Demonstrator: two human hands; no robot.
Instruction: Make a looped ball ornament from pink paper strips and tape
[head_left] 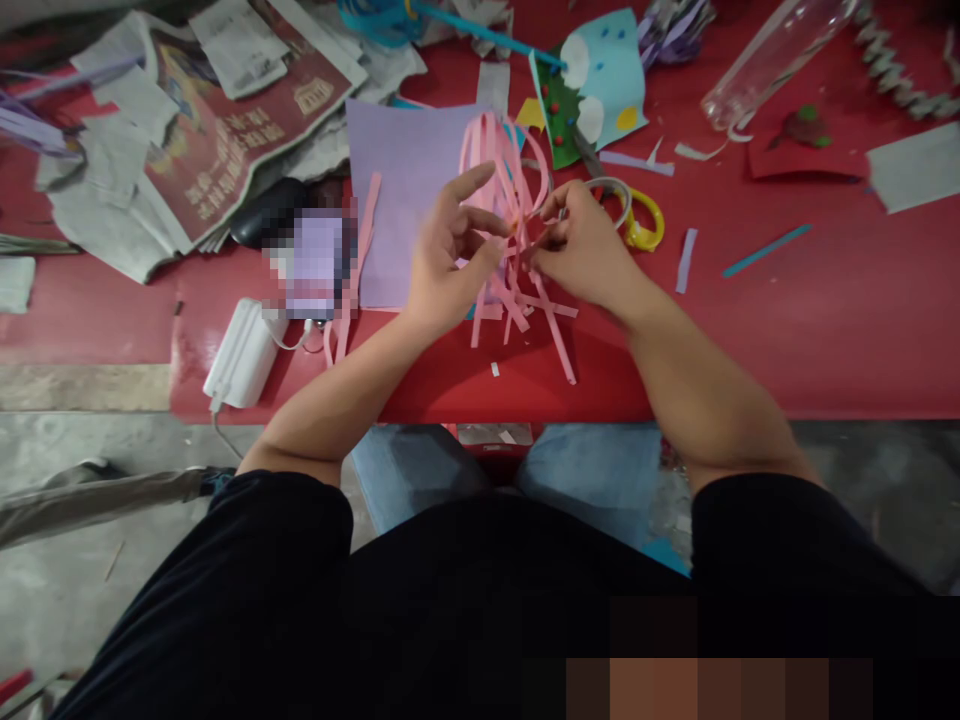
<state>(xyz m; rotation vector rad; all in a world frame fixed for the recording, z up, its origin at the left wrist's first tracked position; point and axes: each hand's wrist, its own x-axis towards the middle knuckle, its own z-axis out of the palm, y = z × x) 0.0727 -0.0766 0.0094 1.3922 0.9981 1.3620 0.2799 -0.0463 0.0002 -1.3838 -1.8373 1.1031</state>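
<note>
A bundle of pink paper strips [517, 165] is looped at the top, with loose ends splayed below over the table edge side. My left hand [454, 250] is at the bundle's left, index finger raised, thumb and middle finger closed at its narrow neck. From the right, my right hand [585, 245] pinches at the same neck; a small orange bit shows between the hands. What exactly the fingertips grip is partly hidden. Behind my right hand a pale ring-shaped loop [624, 200] and yellow-handled scissors [646, 222] show. A lilac paper sheet [401, 200] lies under the bundle's left side.
On the red table [750, 350] are a white power bank [246, 352], a dark rounded object [268, 212], newspapers [225, 130], a decorated blue card [611, 75] and a clear plastic bottle [776, 60]. Paper scraps lie around. A person's leg [112, 500] shows at the left.
</note>
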